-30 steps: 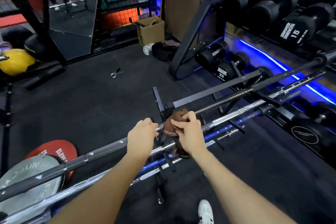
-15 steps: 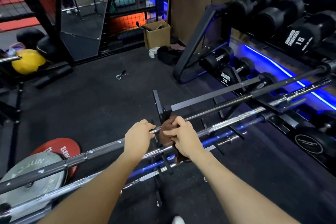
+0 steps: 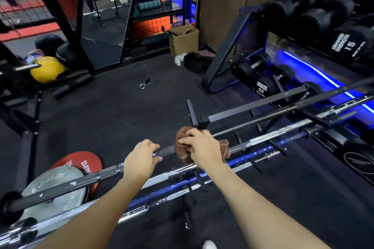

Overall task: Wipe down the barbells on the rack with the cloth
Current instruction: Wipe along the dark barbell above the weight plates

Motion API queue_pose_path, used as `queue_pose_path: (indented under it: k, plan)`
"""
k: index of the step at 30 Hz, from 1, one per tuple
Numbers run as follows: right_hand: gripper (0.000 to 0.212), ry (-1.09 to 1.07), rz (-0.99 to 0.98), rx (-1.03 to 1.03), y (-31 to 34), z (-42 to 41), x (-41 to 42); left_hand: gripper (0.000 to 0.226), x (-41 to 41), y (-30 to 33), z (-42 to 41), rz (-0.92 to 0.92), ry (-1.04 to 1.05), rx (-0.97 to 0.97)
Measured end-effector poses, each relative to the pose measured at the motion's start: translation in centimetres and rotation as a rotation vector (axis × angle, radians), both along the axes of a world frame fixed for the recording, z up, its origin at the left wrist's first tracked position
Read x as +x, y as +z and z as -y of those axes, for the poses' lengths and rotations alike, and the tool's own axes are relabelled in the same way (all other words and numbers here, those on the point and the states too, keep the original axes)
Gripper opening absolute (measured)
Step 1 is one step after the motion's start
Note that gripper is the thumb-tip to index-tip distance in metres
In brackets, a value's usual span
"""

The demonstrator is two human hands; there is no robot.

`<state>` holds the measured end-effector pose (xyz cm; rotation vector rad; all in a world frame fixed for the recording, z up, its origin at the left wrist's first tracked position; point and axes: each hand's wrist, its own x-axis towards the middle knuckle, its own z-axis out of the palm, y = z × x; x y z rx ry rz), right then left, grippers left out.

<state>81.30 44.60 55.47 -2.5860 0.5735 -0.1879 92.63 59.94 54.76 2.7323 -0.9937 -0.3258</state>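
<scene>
- Head view: my right hand (image 3: 204, 152) fingers clench the brown cloth (image 3: 182, 147), bunched round the top barbell (image 3: 85, 183).
- My left hand (image 3: 140, 160) grips that barbell just beside the cloth.
- Rack (image 3: 253, 108) beyond the cloth.

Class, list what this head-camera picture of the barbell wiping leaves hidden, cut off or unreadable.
- Top barbell under the brown cloth: head view, covered by cloth and right hand.
- Left hand: motion blur hides its fingertips' contact with the bar.
- Barbells' far right ends: cut off by the frame edge.
- Grey plate lettering: crossed by the bar.
</scene>
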Motion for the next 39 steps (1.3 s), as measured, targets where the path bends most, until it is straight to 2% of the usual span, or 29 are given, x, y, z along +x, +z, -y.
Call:
queue_pose_path:
  k: [2,4,8,10,12,15,18,20,22,25,30,33,35,37,39]
  plan:
    - [0.041,-0.024,-0.022,-0.092,-0.3,-1.1,0.5,0.040,0.7,0.0,-1.0,-0.014,-0.024,0.025]
    - [0.042,-0.058,-0.026,-0.100,-0.9,-2.6,0.6,0.041,1.2,-0.2,-1.8,-0.020,-0.036,0.035]
    - [0.045,-0.107,0.077,-0.211,-3.5,-6.3,1.0,0.039,1.3,-0.5,-2.3,-0.026,-0.053,0.030]
    - [0.037,-0.120,0.144,-0.308,-4.9,-5.6,1.8,0.038,1.3,-0.6,-2.1,-0.020,-0.051,0.029]
    - [0.021,-0.119,0.162,-0.323,-5.2,-4.4,2.5,0.037,1.3,-0.7,-1.9,-0.017,-0.045,0.035]
    - [0.035,-0.161,0.038,-0.343,-3.9,-3.0,4.8,0.037,1.3,-0.7,-1.8,-0.021,-0.048,0.058]
    - [0.037,-0.062,-0.178,-0.313,-2.7,-2.1,6.7,0.039,1.2,-0.7,-2.0,-0.033,-0.054,0.065]
    - [0.034,-0.122,-0.120,-0.324,-3.2,-2.4,6.1,0.038,1.3,-0.6,-1.9,-0.042,-0.041,0.047]
    - [0.032,-0.200,0.039,-0.306,-5.2,-4.3,3.9,0.037,1.4,-0.5,-1.9,-0.048,-0.026,0.036]
    - [0.039,-0.173,0.161,-0.305,-7.0,-5.5,2.1,0.029,1.2,-0.4,-2.0,-0.021,-0.017,0.044]
    - [0.035,-0.111,-0.018,-0.437,-4.6,-3.1,4.4,0.027,1.0,-0.7,-2.2,0.037,-0.023,0.026]
    - [0.043,-0.047,-0.345,-0.259,-2.4,-1.7,7.6,0.029,1.1,-0.3,-2.0,0.023,-0.036,0.044]
    - [0.048,-0.055,-0.303,-0.244,-2.7,-1.9,7.4,0.026,1.0,-0.2,-2.0,0.038,-0.053,0.074]
    - [0.046,-0.125,-0.119,-0.295,-4.2,-3.1,4.5,0.024,0.8,-0.2,-2.0,0.029,-0.042,0.066]
    - [0.043,-0.109,0.015,-0.328,-6.0,-4.9,0.9,0.021,0.7,-0.5,-2.0,0.026,-0.034,0.048]
